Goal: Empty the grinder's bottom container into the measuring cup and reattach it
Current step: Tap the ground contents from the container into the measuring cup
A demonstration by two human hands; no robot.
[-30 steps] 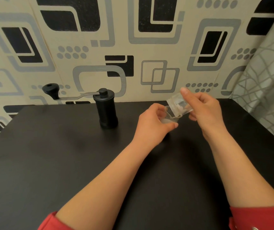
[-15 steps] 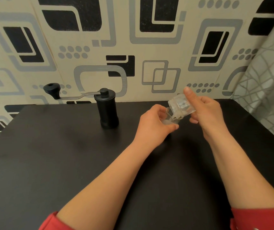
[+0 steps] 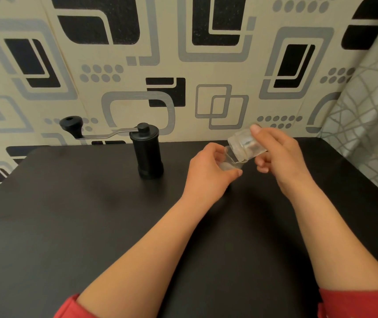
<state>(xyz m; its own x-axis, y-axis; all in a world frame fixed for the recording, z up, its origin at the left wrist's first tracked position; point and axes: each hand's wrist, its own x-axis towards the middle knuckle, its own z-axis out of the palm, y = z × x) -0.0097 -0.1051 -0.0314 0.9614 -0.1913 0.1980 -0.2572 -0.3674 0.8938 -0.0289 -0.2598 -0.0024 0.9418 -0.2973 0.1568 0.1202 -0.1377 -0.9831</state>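
Observation:
The black hand grinder [image 3: 147,152] stands upright on the dark table [image 3: 68,214], its crank handle [image 3: 73,126] pointing left. My right hand [image 3: 279,157] grips the clear bottom container [image 3: 244,144], tipped mouth-down to the left. Its rim rests over a small clear measuring cup [image 3: 232,162] that my left hand [image 3: 208,173] holds on the table. The cup is mostly hidden by my fingers. What is inside either vessel is too faint to make out.
A patterned wall rises right behind the table's far edge. A grey patterned curtain [image 3: 371,115] hangs at the right, along the table's right edge.
The container has tilted a little further down toward the cup. Both hands stay in nearly the same place.

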